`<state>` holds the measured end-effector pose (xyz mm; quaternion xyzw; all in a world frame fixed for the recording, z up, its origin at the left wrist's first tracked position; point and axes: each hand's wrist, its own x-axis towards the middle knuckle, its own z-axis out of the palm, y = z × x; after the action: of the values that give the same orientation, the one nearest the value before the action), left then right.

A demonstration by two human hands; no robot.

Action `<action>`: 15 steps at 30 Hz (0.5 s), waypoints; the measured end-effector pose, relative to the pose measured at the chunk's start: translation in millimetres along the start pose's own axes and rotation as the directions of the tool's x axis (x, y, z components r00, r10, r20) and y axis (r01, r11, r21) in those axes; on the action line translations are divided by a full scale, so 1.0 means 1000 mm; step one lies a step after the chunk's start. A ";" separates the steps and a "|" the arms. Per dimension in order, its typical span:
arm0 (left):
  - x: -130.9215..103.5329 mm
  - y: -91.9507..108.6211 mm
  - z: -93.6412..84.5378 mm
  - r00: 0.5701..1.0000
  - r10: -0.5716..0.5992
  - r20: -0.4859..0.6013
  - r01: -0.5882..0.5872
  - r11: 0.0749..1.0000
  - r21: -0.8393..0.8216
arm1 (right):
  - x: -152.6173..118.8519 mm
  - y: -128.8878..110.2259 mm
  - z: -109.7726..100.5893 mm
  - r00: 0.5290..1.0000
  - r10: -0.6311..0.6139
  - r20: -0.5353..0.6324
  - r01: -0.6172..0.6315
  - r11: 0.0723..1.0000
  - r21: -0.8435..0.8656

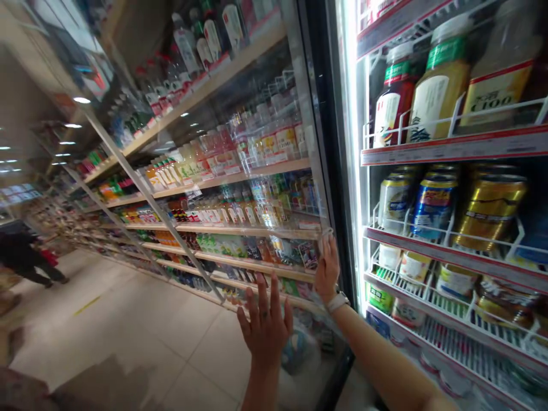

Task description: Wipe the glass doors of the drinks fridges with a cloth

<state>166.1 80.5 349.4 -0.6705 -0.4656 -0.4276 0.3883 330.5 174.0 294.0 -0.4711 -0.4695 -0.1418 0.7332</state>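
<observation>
My left hand [265, 326] is up in front of the glass door [257, 251], fingers spread and holding nothing. I cannot tell whether it touches the pane. Farther right, my right hand [327, 268] is pressed to the pane beside the black door frame [331, 142]. A small piece of white cloth [327, 233] shows at its fingertips, mostly hidden by the hand. Around my right wrist is a pale band [338, 301]. The door stands swung open, with the lit cooler to its right.
White wire cooler shelves [449, 251] hold bottles [440, 85] and cans [492, 211] close on the right. Through or reflected in the glass are long drink shelves [192, 182]. A person in dark clothes [29, 257] is far left on the tiled floor [141, 337].
</observation>
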 end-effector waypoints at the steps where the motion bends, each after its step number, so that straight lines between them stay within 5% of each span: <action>1: 0.000 0.000 -0.001 1.000 -0.001 0.008 0.001 1.000 -0.004 | -0.010 -0.013 0.001 1.000 -0.012 0.014 0.012 1.000 0.010; 7: 0.001 -0.002 -0.003 1.000 -0.004 0.025 0.004 1.000 -0.011 | -0.063 -0.063 -0.002 0.933 -0.312 0.177 0.287 0.946 0.153; 10: 0.000 -0.002 -0.001 1.000 -0.002 0.011 0.002 1.000 -0.015 | -0.054 -0.051 -0.004 0.889 -0.416 0.192 0.385 0.905 0.180; 15: -0.002 -0.002 0.004 0.999 0.002 -0.040 -0.001 1.000 0.024 | 0.006 0.000 -0.002 0.955 -0.285 0.083 0.277 0.955 0.104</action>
<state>164.6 83.8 346.6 -0.6575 -0.4624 -0.4350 0.4058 334.9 173.6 299.1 -0.3721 -0.5726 -0.2001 0.7026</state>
